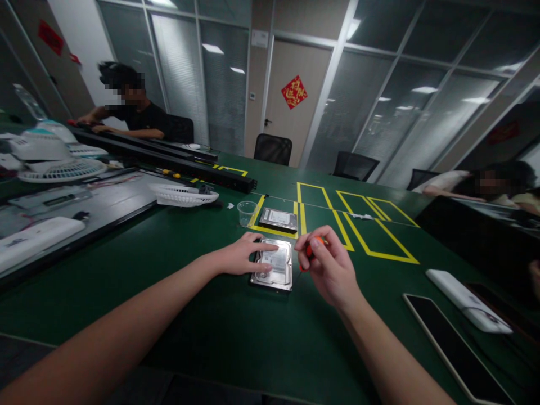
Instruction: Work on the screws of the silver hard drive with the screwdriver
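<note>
A silver hard drive (278, 260) lies flat on the green table in front of me. My left hand (247, 254) rests over its left side, fingers apart, with the index finger and thumb stretched across the top face. Just right of the drive, my right hand (331, 264) is closed around a screwdriver (312, 249) with an orange-red and black handle. Its thin shaft seems to point down beside the drive's right edge; the tip is hard to make out. Behind, a second hard drive (278, 219) lies within a yellow taped outline.
A clear plastic cup (247, 214) stands left of the second drive. White fan parts (183, 195), long black bars (169, 157) and a large panel (105, 208) fill the left. At right lie a phone (455, 343) and a white device (468, 301). Two people sit across the table.
</note>
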The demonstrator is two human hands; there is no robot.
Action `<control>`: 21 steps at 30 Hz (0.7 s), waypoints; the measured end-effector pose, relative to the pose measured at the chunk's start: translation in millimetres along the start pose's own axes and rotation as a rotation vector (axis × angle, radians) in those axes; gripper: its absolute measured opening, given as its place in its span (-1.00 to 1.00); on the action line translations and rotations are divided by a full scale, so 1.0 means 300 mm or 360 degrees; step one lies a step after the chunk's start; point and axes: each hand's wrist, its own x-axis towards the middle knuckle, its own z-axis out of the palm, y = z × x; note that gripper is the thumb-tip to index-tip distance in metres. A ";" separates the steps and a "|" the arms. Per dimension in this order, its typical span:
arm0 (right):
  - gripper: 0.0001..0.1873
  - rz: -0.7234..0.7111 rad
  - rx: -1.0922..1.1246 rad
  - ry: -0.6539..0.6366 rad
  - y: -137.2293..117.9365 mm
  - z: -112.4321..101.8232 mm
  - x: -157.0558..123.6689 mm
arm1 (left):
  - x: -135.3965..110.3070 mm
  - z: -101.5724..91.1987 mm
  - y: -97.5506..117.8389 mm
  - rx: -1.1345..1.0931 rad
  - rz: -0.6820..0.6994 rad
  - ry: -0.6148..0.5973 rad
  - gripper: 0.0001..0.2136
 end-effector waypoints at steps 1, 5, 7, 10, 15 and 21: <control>-0.91 0.0005 0.0013 -0.0005 -0.001 0.000 0.002 | 0.000 0.000 -0.001 0.0003 -0.0001 -0.0004 -0.34; -0.65 0.0014 0.0056 -0.0046 -0.004 -0.004 0.008 | -0.002 0.000 -0.003 0.0035 0.0036 0.0009 -0.34; -0.65 0.0030 0.0056 -0.0044 -0.003 -0.007 0.008 | -0.004 -0.002 -0.003 0.0040 0.0049 0.0022 -0.34; -0.75 0.0030 0.0056 -0.0061 0.003 -0.009 0.005 | -0.006 -0.003 -0.005 0.0051 0.0054 0.0001 -0.35; -0.90 -0.0021 0.0027 -0.0092 0.004 0.001 -0.001 | -0.002 0.003 -0.019 0.0091 0.0087 0.0022 -0.36; -0.73 0.0024 0.0049 -0.0075 -0.001 0.006 0.007 | -0.003 -0.001 -0.020 0.0088 0.0045 -0.0010 -0.33</control>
